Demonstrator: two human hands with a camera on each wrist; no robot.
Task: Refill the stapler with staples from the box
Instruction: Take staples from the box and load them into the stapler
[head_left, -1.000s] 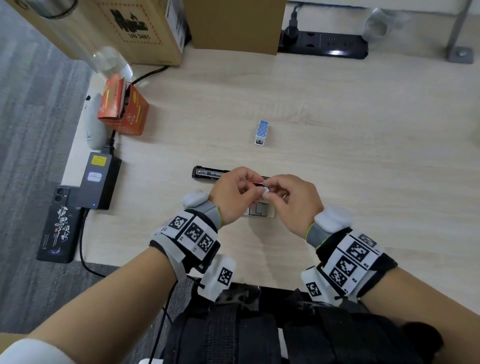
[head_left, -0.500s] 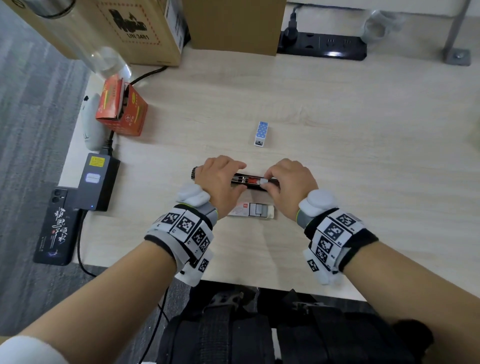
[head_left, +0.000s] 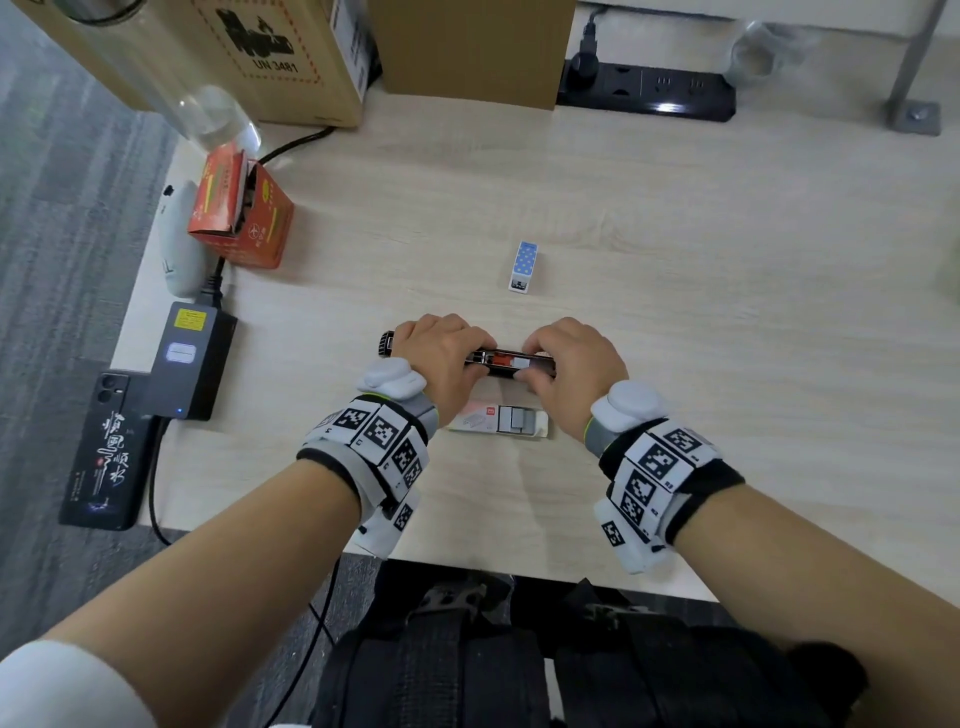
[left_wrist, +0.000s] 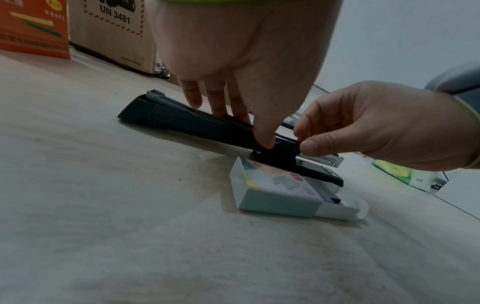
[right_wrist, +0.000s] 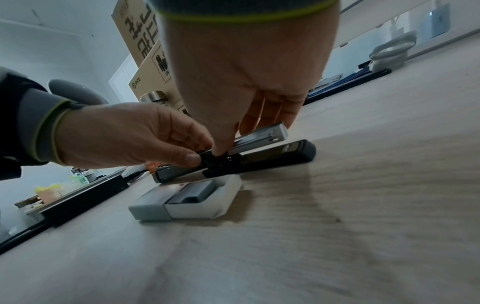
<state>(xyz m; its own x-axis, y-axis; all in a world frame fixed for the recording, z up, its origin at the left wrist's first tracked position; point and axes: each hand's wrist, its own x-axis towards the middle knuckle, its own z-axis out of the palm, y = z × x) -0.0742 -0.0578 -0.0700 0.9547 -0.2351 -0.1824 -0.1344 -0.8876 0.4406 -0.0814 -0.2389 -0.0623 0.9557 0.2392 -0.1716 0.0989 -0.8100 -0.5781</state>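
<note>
The black stapler (head_left: 511, 361) lies opened out flat on the wooden table, its metal magazine (right_wrist: 262, 135) raised at the right end. My left hand (head_left: 467, 358) grips its left half, thumb on the near side and fingers behind (left_wrist: 221, 107). My right hand (head_left: 535, 364) pinches the stapler at the hinge end of the magazine, thumb in front (left_wrist: 311, 147). A red part and a pale piece show in the channel between my hands. Whether a staple strip is under the fingers is hidden. The staple box (head_left: 498, 420) lies just in front, tray slid out to the right (right_wrist: 202, 197).
A small blue dotted box (head_left: 523, 265) stands behind the stapler. At the left are an orange carton (head_left: 239, 218), a power adapter (head_left: 189, 358) and a phone (head_left: 106, 447). Cardboard boxes (head_left: 260, 52) and a power strip (head_left: 649, 93) line the back.
Both hands moved from above the staple box back onto the stapler. Over the last half second they barely shifted.
</note>
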